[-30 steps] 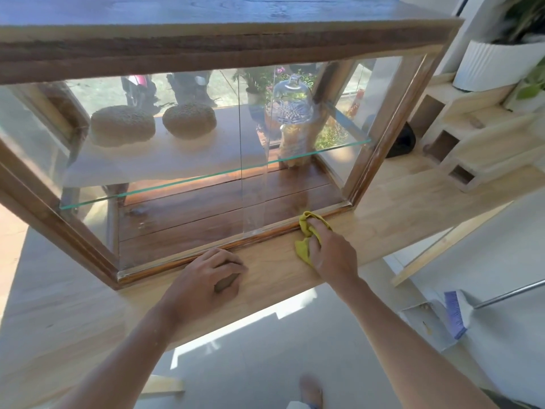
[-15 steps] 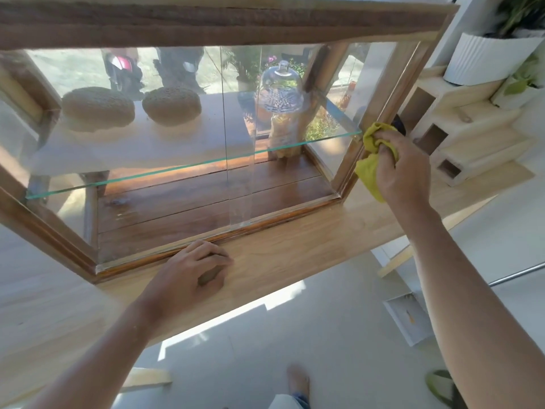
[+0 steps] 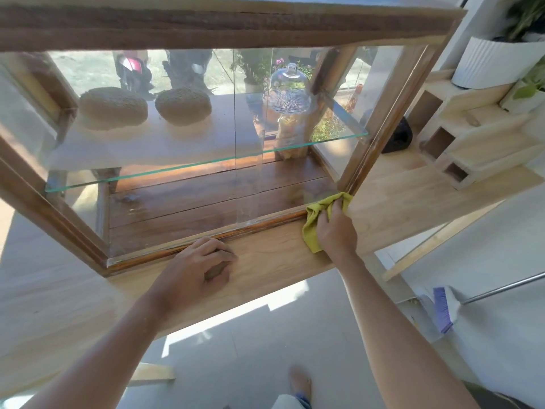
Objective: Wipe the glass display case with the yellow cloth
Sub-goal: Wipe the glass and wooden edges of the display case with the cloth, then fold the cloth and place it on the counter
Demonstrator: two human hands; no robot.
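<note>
- right hand (image 3: 336,231) grip clamped on yellow cloth (image 3: 314,228), lower right corner of glass display case (image 3: 182,172), right of centre
- left hand (image 3: 194,270) loosely curled, empty, resting on tabletop (image 3: 274,258)

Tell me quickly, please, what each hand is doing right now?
Left hand: loosely curled, holding nothing, resting on the wooden counter.
Right hand: gripping the yellow cloth.

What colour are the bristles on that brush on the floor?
The brush has purple bristles, seen in the head view at lower right.
</note>
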